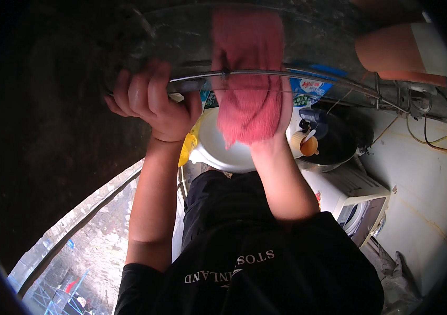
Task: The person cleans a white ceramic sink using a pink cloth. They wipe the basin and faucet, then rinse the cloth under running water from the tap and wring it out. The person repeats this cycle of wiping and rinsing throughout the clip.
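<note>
My left hand (156,98) is up at the left with its fingers curled over a thin metal rod (322,78). The rod runs across the view and looks bowed by the lens. A pink cloth (249,110) hangs from my right hand (286,106), covering most of its palm and fingers. The cloth's upper part reaches up against a dark surface (314,43) and is blurred. The rod crosses in front of the cloth. Below both hands stands a white basin (227,151), partly hidden by the cloth and my right wrist.
An orange mug (309,146) holding a white-handled item stands beside a dark round pan (337,138). A blue printed bag (306,88) and a yellow bag (187,147) flank the basin. At right are a white front-loading washing machine (349,201) and loose cables (424,138).
</note>
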Motion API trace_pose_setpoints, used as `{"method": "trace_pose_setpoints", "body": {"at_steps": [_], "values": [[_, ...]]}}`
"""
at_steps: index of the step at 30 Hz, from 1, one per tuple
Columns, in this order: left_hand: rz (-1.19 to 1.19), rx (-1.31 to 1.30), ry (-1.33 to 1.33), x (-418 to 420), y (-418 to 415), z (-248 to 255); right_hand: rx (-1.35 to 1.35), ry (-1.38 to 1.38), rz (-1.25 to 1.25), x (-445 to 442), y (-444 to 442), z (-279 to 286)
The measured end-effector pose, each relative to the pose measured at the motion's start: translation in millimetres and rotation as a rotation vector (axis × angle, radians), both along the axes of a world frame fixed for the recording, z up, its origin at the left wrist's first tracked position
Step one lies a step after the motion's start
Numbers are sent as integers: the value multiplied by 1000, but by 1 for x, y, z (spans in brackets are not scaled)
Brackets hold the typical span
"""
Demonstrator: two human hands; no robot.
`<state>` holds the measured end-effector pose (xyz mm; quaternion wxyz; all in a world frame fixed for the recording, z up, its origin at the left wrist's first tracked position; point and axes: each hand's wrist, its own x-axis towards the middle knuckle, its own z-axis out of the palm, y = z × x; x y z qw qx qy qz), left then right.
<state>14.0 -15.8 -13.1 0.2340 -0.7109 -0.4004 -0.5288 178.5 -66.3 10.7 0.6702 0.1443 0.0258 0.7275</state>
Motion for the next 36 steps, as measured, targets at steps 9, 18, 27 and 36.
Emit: {"method": "trace_pose_setpoints", "body": {"at_steps": [9,18,27,36], "values": [[5,1,7,0,0,-1,-58,-10,-29,-6,-1,9],[-6,0,-10,0,1,-2,62,-26,-63,-8,-12,-2],[-4,-2,7,-2,1,1,37,21,-61,6,-21,9],[-25,-61,2,-3,-2,3,-136,-256,-165,35,-36,-1]]}}
